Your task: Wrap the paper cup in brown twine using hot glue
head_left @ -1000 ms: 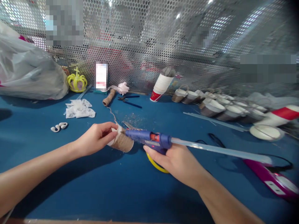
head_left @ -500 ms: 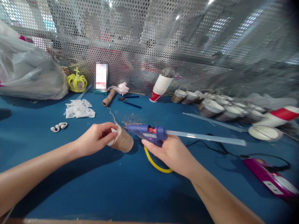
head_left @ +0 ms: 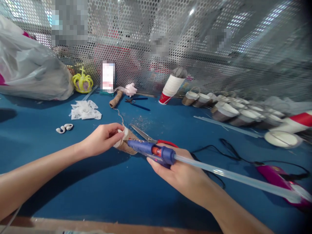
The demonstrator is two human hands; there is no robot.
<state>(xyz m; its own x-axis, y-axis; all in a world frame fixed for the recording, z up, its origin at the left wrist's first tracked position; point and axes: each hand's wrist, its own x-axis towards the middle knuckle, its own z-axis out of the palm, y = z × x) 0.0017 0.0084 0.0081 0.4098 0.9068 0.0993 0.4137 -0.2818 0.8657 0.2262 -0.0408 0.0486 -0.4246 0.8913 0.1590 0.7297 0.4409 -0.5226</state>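
My left hand is closed on the rim of a paper cup that lies tilted on its side, partly wrapped in brown twine. In my right hand is a blue hot glue gun, with a long clear glue stick sticking out of its back. The gun's nozzle is over the wrapped side of the cup; whether it touches cannot be made out. A strand of twine runs from the cup to a twine roll. Scissors with red handles lie just behind the gun, partly hidden by it.
Pliers, crumpled white material and a yellow crown lie toward the back left. Stacked paper cups lean near the mesh panel. Several small buckets stand right, beyond a purple power strip and black cord.
The glue gun has turned, its nozzle moving down along the cup's side and its glue stick swinging toward me. The scissors now show behind it; the yellow loop below it is out of sight.
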